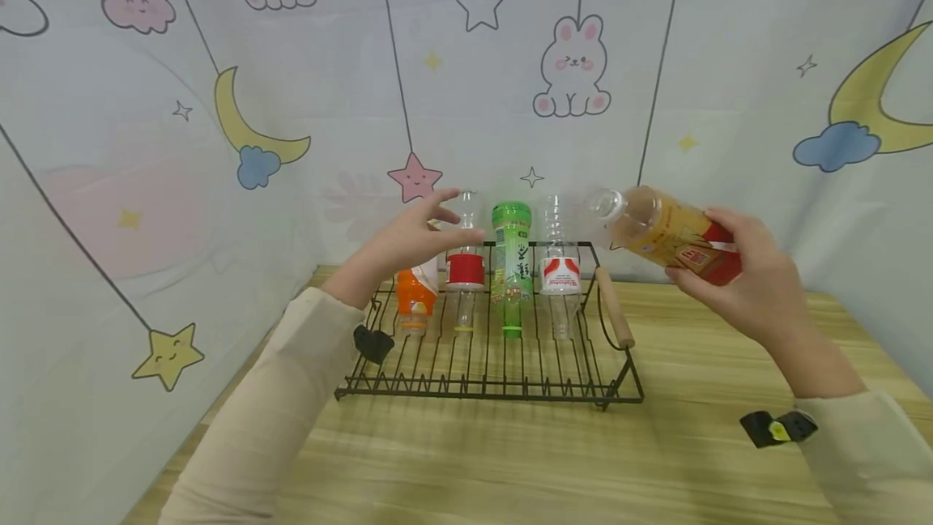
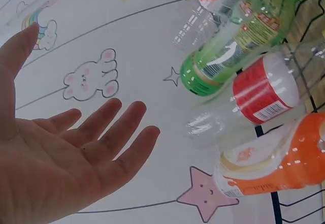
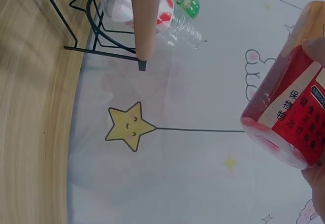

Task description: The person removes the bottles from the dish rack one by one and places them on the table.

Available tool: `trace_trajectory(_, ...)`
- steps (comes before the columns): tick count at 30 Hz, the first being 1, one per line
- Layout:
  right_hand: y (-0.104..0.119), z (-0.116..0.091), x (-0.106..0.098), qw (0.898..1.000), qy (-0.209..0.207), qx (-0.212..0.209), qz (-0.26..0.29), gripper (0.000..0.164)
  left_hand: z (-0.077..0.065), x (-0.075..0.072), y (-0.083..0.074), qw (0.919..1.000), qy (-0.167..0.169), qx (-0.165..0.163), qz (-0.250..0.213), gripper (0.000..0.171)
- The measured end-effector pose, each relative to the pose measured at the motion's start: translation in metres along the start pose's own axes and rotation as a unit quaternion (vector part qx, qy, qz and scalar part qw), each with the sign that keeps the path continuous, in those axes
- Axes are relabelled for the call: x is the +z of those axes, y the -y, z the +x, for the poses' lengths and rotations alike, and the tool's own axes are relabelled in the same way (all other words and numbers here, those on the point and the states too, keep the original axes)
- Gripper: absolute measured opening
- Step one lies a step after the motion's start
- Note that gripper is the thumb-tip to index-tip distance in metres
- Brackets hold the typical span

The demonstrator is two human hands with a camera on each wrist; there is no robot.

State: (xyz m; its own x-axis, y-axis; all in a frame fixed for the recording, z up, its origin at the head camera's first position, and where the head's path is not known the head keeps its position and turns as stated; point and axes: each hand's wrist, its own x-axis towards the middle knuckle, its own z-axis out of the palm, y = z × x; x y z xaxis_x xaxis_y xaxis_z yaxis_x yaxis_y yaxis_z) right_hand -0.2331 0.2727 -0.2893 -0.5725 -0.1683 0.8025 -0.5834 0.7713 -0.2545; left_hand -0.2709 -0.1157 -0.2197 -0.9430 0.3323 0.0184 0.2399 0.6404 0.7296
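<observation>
In the head view my right hand [image 1: 758, 290] grips a clear plastic bottle [image 1: 674, 233] with a yellow and red label, tilted with its neck to the left. The right wrist view shows the red part of its label [image 3: 299, 102] and its clear base. My left hand [image 1: 415, 245], fingers spread and holding nothing, hovers over the left part of a black wire rack [image 1: 481, 397]. Upside down in that rack stand an orange-labelled bottle [image 1: 417, 294], a clear bottle with a red label [image 1: 465, 272], a green bottle [image 1: 513, 266] and a clear bottle with a red-and-white label [image 1: 560, 274].
The rack has a wooden handle [image 1: 615, 308] on its right side and stands on a wood-grain table [image 1: 496, 460]. Behind and beside the table hangs a white cloth [image 1: 350, 87] printed with stars, moons and rabbits.
</observation>
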Motion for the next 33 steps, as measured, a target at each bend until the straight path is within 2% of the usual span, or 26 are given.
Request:
trace_trajectory(4,-0.006,-0.002,0.001,0.998,-0.013,0.063,0.014,0.077,0.005,-0.003,0.016,0.9993,-0.028,-0.021,0.011,0.085)
trace_trajectory(7,-0.01,-0.003,0.002,0.992,-0.014,0.125,0.025,0.073,0.011,-0.006,0.03,0.9981,-0.051,-0.031,0.014,0.084)
trace_trajectory(11,-0.018,-0.006,0.006,0.979,-0.01,0.202,0.038,0.072,0.019,-0.008,0.046,0.9961,-0.076,-0.045,0.009,0.084)
trace_trajectory(16,-0.031,-0.011,0.013,0.959,-0.023,0.275,0.072,0.073,0.03,-0.01,0.063,0.9937,-0.096,-0.058,-0.006,0.086)
trace_trajectory(19,-0.037,-0.015,0.019,0.948,-0.032,0.307,0.081,0.073,0.035,-0.009,0.072,0.9931,-0.101,-0.06,-0.006,0.086)
trace_trajectory(26,-0.053,-0.026,0.028,0.923,-0.024,0.369,0.102,0.074,0.04,-0.003,0.091,0.9927,-0.094,-0.075,-0.003,0.088)
trace_trajectory(33,-0.069,-0.038,0.034,0.901,-0.03,0.416,0.122,0.076,0.041,-0.002,0.1,0.9919,-0.092,-0.088,0.005,0.087)
